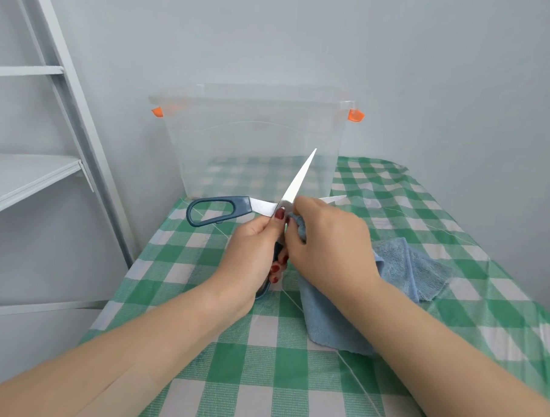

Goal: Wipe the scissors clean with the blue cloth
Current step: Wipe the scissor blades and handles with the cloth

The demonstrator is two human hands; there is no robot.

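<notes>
Centre frame: my left hand [252, 254] grips one dark-blue handle of the steel-bladed scissors [297, 181], thumb pressed beside the pivot, holding them spread wide above the green-and-white checked tablecloth [261, 349]. One blade points up toward the clear plastic storage box with orange clips [254, 138] at upper centre. The other blade runs right, behind my right hand [329, 242]. That hand pinches a fold of the blue terry cloth [403, 270] against the metal at the pivot, fingers curled round it, and the rest of the cloth trails to the lower right. To do this stroke well, I judge, I should keep the cloth thick over the edge and draw it from pivot to tip, away from my fingers. My left grip should stay steady so the blades cannot swing shut.
</notes>
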